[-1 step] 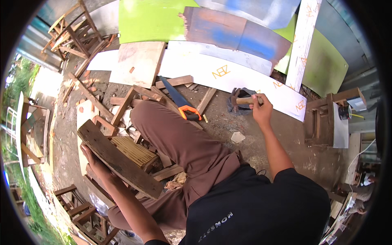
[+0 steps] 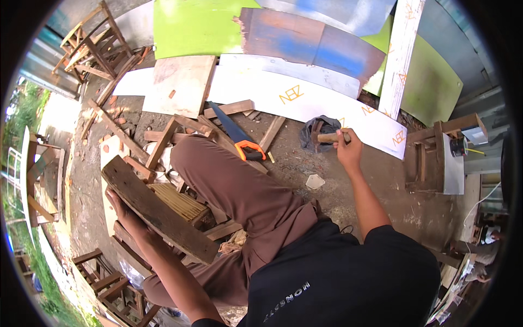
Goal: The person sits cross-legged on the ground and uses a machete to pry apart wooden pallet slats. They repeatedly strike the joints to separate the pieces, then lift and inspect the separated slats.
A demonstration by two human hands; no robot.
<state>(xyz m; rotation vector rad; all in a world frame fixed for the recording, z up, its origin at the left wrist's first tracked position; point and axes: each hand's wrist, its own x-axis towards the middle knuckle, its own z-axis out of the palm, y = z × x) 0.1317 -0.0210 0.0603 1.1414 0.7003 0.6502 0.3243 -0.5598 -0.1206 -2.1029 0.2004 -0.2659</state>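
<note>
Gripping the brown wooden handle of a hammer point(image 2: 328, 138), my right hand point(image 2: 349, 148) is closed, with the dark, narrow head pointing left over a crumpled black plastic bag point(image 2: 329, 125). My left hand point(image 2: 128, 216) grasps the outer long edge of a plank point(image 2: 158, 210), the thumb hidden from me. Thick, rough-grained and weathered brown, the plank slants down from upper left, directly against my left palm and well apart from the hammer. Just beyond it show ribbed yellowish slats point(image 2: 173, 197). Past my knee, a saw point(image 2: 233, 129) with a blue blade lies among squared wood pieces, near a smooth white sheet point(image 2: 256, 90).
</note>
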